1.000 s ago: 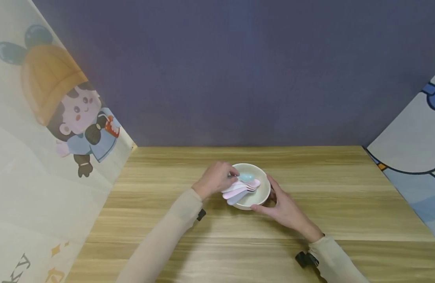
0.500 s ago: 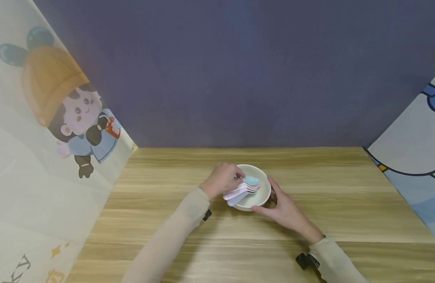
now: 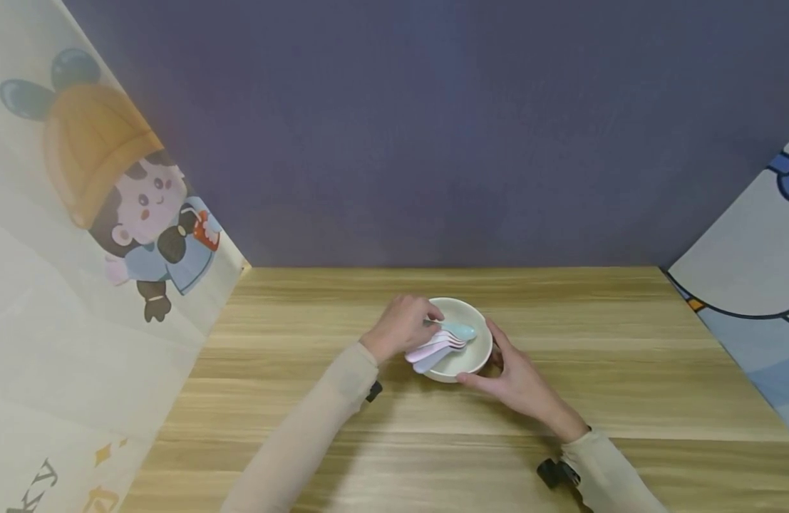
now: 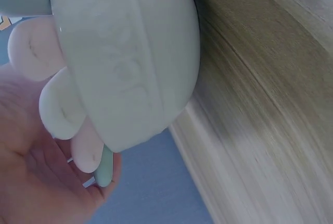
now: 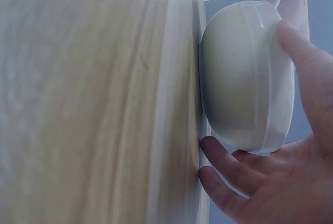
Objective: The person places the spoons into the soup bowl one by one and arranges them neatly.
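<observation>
A cream bowl (image 3: 471, 355) stands on the wooden table (image 3: 593, 370). Several pastel spoons (image 3: 432, 348), pink and lavender, lie across its left rim with their handles sticking out. My left hand (image 3: 432, 320) pinches the handle of a light blue spoon (image 3: 461, 330) whose head lies over the bowl. My right hand (image 3: 490, 365) cups the bowl's right side, thumb at the front and fingers behind. In the left wrist view the bowl (image 4: 130, 62) fills the frame, with the handle ends (image 4: 31, 47) over my palm. In the right wrist view my thumb (image 5: 302, 57) presses the bowl's wall (image 5: 244, 78).
A dark purple wall (image 3: 432, 142) closes the back of the table. Cartoon panels stand at the left (image 3: 99, 214) and the right (image 3: 753, 285). Bare wood lies on both sides of the bowl and in front of it.
My left hand has slid slightly to the right, carrying the blue spoon's head further over the bowl. The right hand and the bowl stay put.
</observation>
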`<state>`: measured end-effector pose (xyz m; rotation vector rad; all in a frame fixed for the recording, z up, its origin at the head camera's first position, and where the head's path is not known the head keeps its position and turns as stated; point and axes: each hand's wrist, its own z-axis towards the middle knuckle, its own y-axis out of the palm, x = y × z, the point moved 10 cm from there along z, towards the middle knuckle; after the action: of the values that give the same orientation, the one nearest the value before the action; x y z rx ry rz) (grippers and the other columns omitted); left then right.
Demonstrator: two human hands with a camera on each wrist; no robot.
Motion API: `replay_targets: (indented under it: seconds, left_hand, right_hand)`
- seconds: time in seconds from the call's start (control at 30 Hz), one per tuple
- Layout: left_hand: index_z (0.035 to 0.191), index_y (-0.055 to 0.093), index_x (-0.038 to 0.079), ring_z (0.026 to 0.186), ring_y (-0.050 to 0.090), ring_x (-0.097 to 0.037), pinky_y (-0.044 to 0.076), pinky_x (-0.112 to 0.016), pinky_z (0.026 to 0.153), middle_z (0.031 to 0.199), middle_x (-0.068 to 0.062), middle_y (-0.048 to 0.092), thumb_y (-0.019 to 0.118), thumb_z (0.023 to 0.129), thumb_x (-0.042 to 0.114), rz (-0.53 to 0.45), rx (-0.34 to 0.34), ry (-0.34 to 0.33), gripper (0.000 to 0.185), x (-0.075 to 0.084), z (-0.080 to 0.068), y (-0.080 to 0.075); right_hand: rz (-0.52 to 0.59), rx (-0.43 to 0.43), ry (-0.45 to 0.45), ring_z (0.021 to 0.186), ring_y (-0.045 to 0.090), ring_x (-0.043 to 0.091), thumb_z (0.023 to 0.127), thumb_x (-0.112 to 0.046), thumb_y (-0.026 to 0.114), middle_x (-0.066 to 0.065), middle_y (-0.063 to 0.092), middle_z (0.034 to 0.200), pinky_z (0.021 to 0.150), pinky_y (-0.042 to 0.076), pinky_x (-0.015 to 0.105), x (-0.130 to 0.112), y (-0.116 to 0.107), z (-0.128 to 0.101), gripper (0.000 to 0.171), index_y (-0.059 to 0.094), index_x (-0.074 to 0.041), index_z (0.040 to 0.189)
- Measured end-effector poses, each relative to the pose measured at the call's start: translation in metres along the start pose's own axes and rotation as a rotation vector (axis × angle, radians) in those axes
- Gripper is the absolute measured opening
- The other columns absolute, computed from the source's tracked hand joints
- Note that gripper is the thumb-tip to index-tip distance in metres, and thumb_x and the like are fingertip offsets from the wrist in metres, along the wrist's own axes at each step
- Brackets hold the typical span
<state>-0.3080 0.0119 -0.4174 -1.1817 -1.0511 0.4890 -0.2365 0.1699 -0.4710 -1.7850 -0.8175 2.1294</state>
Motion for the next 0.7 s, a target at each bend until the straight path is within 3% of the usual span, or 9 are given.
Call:
replay_targets:
  seconds: [0.47, 0.7]
  left_hand:
    - [0.124, 0.080, 0.017, 0.125, 0.069, -0.025, 0.053, -0.044, 0.112, 0.127, -0.002, 0.078, 0.073, 0.101, 0.025, -0.034, 0.036, 0.017, 0.025, -0.004, -0.007, -0.005]
    - [0.121, 0.081, 0.017, 0.131, 0.065, -0.028, 0.050, -0.046, 0.116, 0.132, -0.005, 0.076, 0.073, 0.100, 0.025, -0.047, 0.116, 0.034, 0.024, -0.009, -0.018, -0.016]
  right_hand:
    - [-0.037, -0.006, 0.029, 0.133, 0.066, 0.036, 0.085, -0.050, 0.089, 0.026, 0.051, 0.159, 0.111, 0.052, 0.054, 0.003, -0.002, 0.000, 0.121, 0.016, -0.006, 0.170]
    - [-0.028, -0.012, 0.023, 0.133, 0.066, 0.035, 0.085, -0.051, 0.089, 0.026, 0.052, 0.158, 0.109, 0.054, 0.053, 0.004, 0.001, 0.002, 0.121, 0.015, -0.006, 0.170]
